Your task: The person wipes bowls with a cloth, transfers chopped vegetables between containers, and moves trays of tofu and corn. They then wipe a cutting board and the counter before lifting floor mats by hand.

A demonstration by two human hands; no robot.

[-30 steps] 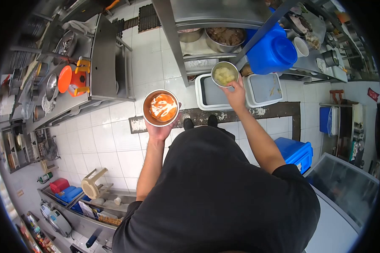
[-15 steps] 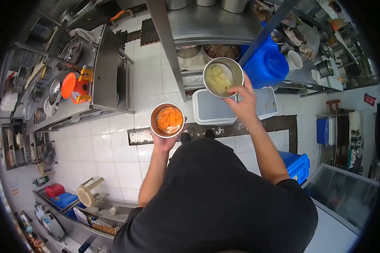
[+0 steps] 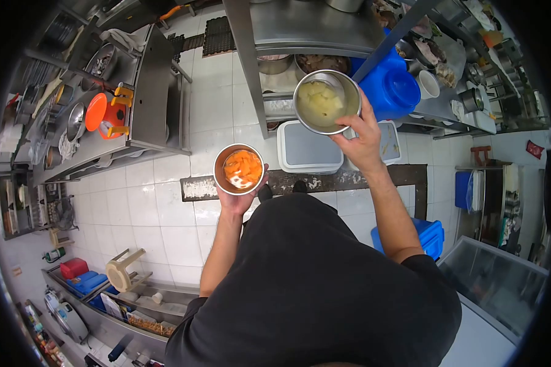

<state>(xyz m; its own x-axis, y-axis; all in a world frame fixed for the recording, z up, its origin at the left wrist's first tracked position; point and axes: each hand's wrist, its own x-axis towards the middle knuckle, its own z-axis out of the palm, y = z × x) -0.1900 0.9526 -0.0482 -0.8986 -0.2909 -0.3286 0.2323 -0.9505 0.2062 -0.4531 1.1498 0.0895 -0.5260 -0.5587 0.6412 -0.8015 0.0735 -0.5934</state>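
My left hand (image 3: pixel 234 200) is closed round the lower side of a round metal container (image 3: pixel 218 172), which holds orange chopped pieces (image 3: pixel 243 166), possibly carrot, in some liquid. Higher up and to the right, my right hand (image 3: pixel 362 137) grips the rim of a second metal container (image 3: pixel 348 92), thumb over the edge. Pale yellow chunks (image 3: pixel 319 101) lie in liquid inside it; they look like potato. This second container is slightly tilted. The two containers are apart, both held in the air over the floor.
A steel shelf unit (image 3: pixel 312 30) with large pots stands ahead. Grey-lidded bins (image 3: pixel 311 150) sit on the floor below, beside a blue drum (image 3: pixel 395 92). To the left is a steel counter (image 3: pixel 156 92) with an orange container (image 3: pixel 111 116). A beige stool (image 3: pixel 121 275) stands behind left.
Both containers stay in my hands. The right one has shifted slightly upward and its tilt has changed a little. The left one has moved slightly left and up in view.
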